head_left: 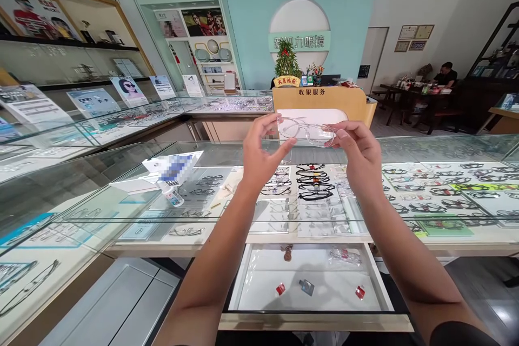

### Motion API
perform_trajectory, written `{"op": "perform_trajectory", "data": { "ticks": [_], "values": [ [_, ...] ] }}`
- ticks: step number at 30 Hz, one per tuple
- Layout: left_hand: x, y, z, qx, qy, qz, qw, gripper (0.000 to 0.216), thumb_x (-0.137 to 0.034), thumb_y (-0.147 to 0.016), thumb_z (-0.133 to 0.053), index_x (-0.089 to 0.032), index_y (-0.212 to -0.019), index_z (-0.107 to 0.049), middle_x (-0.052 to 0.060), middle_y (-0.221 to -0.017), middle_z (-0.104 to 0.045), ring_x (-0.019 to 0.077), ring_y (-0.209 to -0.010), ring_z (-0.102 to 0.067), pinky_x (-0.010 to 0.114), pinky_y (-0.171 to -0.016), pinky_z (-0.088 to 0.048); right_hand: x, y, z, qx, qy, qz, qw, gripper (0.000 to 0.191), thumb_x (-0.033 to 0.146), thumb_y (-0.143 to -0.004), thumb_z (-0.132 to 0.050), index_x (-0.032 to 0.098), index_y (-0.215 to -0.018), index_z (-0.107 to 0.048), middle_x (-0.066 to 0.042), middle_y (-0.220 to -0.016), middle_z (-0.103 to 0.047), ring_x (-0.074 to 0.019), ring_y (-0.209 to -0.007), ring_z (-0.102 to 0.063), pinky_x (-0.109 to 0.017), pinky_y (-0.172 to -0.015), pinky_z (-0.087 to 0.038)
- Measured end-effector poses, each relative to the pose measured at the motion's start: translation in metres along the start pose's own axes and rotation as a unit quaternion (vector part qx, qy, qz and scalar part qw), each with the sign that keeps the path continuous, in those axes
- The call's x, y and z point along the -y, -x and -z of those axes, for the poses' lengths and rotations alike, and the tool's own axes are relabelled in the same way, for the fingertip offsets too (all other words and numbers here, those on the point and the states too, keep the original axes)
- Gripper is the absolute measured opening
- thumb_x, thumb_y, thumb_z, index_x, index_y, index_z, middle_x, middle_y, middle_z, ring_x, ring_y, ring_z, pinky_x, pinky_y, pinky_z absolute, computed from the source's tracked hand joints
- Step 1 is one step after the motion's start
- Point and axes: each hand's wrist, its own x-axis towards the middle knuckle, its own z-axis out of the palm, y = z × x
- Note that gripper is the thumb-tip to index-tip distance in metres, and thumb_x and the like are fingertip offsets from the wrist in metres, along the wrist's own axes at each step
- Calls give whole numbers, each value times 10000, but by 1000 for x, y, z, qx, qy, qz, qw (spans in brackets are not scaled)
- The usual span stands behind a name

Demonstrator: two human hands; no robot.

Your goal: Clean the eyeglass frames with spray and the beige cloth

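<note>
I hold a pair of clear-framed glasses (307, 130) up in front of me with both hands, above the glass display counter (425, 146). My left hand (259, 154) pinches the left end of the frame between thumb and fingers. My right hand (359, 154) grips the right end, fingers curled round it. Below the hands, rows of dark-framed glasses (314, 181) lie inside the counter.
An open white drawer (259, 273) below the counter holds small red and grey items and a plastic bag. A spray bottle (174, 194) and white box stand on the glass at left. A wooden cashier desk (320, 100) is behind. A person sits at a far table (446, 75).
</note>
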Motion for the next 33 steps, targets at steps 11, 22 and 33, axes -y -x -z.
{"op": "perform_trajectory", "data": {
  "ticks": [11,22,33],
  "values": [
    [-2,3,-7,21,33,42,998,522,-377,-938,-816,-336,-1396,-568,117,-1453,-709,281,-1339,-715,485,-1025,-639,2,1,-1,-3,-18,-19,1000,105,357,-998,-622,306,-1082,-657,-24,-1004,-806,-196,-896,-746,-406,-851,-620],
    [-22,-1,9,78,-71,-18,994,611,-446,-877,-876,-297,-1419,-636,98,-1390,-740,285,-1261,-718,509,-1081,-601,-3,-6,17,109,110,-2,988,134,353,-966,-703,323,-1072,-780,-18,-1236,-794,-250,-1172,-709,-519,-1089,-511],
    [-37,-2,10,135,-70,-43,987,584,-444,-897,-855,-326,-1426,-638,73,-1392,-735,285,-1294,-699,498,-1096,-581,-3,-10,20,212,67,-49,974,162,395,-979,-724,296,-868,-789,-35,-1369,-761,-264,-1287,-685,-567,-1209,-431]
  ]
}}
